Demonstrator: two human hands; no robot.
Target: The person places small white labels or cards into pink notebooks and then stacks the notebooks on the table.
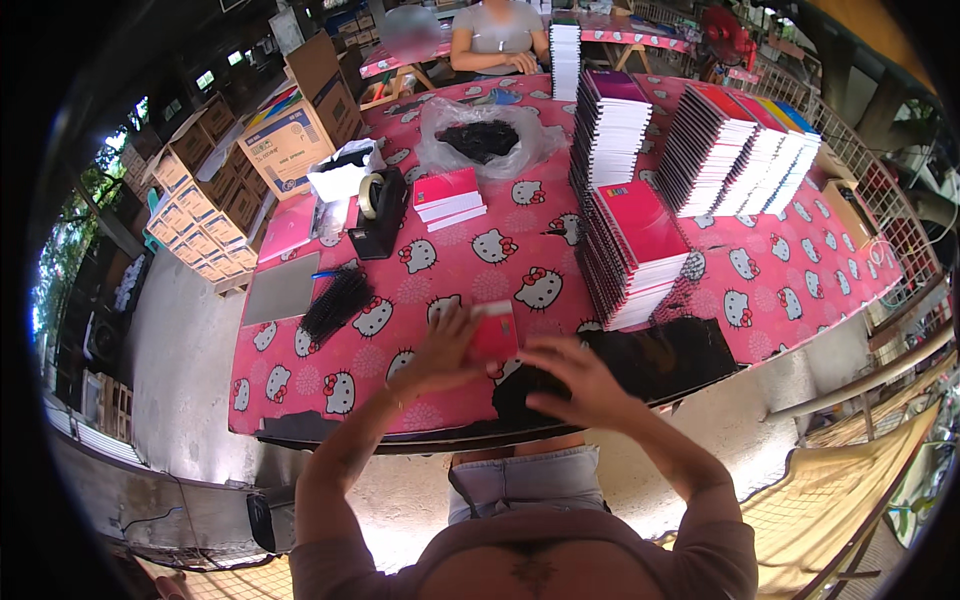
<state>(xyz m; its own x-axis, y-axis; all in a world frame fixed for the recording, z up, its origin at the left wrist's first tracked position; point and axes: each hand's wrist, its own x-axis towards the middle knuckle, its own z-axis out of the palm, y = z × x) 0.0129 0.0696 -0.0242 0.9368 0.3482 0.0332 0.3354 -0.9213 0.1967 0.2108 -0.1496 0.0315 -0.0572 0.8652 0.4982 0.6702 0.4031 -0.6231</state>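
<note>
A small pink-red notebook lies on the patterned pink tablecloth in front of me. My left hand rests against its left side with the fingers stretched out, partly covering it. To the right of the notebook, my right hand hovers near its edge, fingers apart and holding nothing. Beyond the notebook sits a short stack of red-covered notebooks. At my right stands a tall stack of spiral notebooks with pink-red covers. A bundle of black spiral coils lies to the left.
A black tape dispenser stands left of centre, near a grey board. A plastic bag holds black material. More notebook stacks fill the right side. Cardboard boxes stand at left. Another person sits across the table.
</note>
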